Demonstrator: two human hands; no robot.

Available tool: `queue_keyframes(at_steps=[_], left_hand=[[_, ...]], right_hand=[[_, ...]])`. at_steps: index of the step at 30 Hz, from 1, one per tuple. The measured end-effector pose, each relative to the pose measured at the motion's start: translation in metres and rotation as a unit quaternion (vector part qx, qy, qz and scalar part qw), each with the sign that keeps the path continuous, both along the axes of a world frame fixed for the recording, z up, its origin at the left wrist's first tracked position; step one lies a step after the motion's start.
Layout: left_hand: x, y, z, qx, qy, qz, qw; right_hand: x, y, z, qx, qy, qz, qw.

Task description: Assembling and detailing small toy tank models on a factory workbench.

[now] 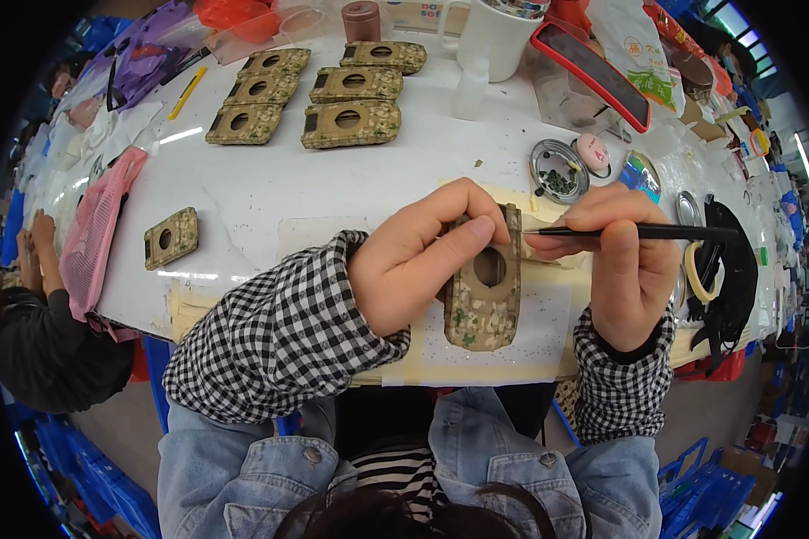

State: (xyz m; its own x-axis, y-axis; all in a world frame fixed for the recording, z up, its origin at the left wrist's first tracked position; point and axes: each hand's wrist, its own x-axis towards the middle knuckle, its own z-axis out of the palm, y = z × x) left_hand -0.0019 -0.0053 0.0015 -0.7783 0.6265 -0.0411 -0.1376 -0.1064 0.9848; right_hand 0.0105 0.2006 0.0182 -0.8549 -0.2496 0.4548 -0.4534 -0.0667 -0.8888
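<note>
Sleeves [279, 328] in black-and-white check are closest to me on the feed, so I'll work outward from those. Left grip [427, 260] is clamped on the upper end of a camo toy tank body [483, 316], thumb and fingers pinched near its top edge. That body sits right in front of the wearer, over a speckled white sheet [544, 332], long side pointing away, round hole in the middle. Right grip [634, 260] is pinched on a thin black pointed tool [656, 232], tip right by the body's right edge. Can't tell from my end if it's actually touching.

Off to the left on the white surface [270, 184] I've got one lone tank body [185, 231], same camo. Past the hands on the right there's a round metal dish [549, 153] with little dark green bits [559, 182] in it. Further out, six more tank bodies [377, 128] in two columns of three, then a red-cased phone [593, 76] and a white mug [497, 45].
</note>
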Motion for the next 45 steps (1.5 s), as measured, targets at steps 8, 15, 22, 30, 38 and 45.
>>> queue_keyframes(at_steps=[8,15,22,30,38,45], left_hand=[[-0.01,-0.003,-0.011,0.103,-0.148,0.035,0.983],[-0.011,-0.002,-0.012,0.119,-0.172,0.051,0.977],[-0.011,-0.003,-0.01,0.119,-0.19,0.041,0.974],[-0.01,-0.004,-0.01,0.125,-0.204,0.037,0.97],[-0.011,-0.001,-0.013,0.127,-0.185,0.051,0.973],[-0.011,-0.001,-0.014,0.13,-0.192,0.046,0.972]], right_hand=[[0.005,-0.003,0.001,0.097,0.1,0.026,0.99],[0.005,-0.008,0.0,0.112,0.089,0.037,0.989],[0.002,-0.006,-0.004,0.122,0.092,0.052,0.987],[0.002,-0.008,-0.005,0.12,0.086,0.046,0.988],[0.002,-0.008,-0.005,0.124,0.09,0.044,0.987],[0.002,-0.009,-0.003,0.132,0.096,0.042,0.986]])
